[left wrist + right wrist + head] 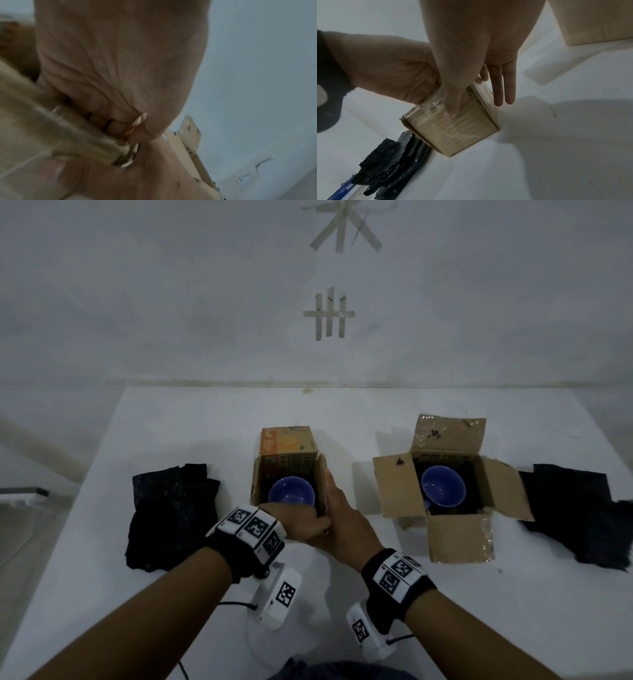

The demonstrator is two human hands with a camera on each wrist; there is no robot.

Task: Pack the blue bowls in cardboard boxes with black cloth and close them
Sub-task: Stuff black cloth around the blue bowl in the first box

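Observation:
The left cardboard box (263, 474) stands at the table's middle with a blue bowl (291, 494) inside on dark cloth. My left hand (301, 517) grips its near flap, fingers curled over the edge; the left wrist view shows my left hand (120, 67) close up against blurred cardboard. My right hand (330, 501) lies with straight fingers along that box's raised right flap. In the right wrist view my right hand (471, 65) presses its thumb on the box (467, 129) beside my left hand (388, 67). The right box (394, 487) stands open with a second blue bowl (443, 486).
Folded black cloths lie to the left (171, 515) and to the far right (575, 508) of the boxes. The left cloth (393, 162) shows beside the box in the right wrist view. The white table (376, 412) ends at a wall behind.

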